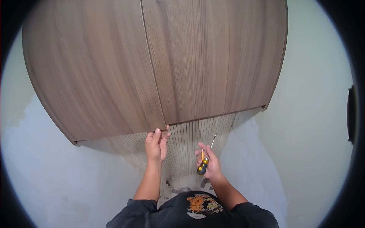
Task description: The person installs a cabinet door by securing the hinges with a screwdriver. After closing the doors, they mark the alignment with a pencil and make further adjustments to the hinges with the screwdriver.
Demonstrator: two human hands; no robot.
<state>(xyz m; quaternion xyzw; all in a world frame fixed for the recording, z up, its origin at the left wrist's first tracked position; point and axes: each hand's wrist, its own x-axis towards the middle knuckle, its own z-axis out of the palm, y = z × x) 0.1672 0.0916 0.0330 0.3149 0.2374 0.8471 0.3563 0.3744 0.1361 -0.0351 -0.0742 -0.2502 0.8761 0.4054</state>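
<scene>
Two wood-grain cabinet doors hang in front of me, the left door (95, 76) and the right door (213, 60), with a narrow seam between them. My left hand (155, 145) holds the lower inner corner of the left door, thumb on the front and fingers around the edge. That corner sits slightly lower than the right door's bottom edge. Below the right door, my right hand (210, 161) is closed around a screwdriver (202, 167) with a black and yellow handle, its thin shaft pointing up. A slim yellow stick-like piece (202, 154) also shows between the fingers.
Beneath the cabinet is a ribbed, slatted panel (184, 142). Small dark scraps (203, 183) lie on the floor near my body. Pale walls (311, 114) stand on both sides, with a dark object (351, 114) at the far right.
</scene>
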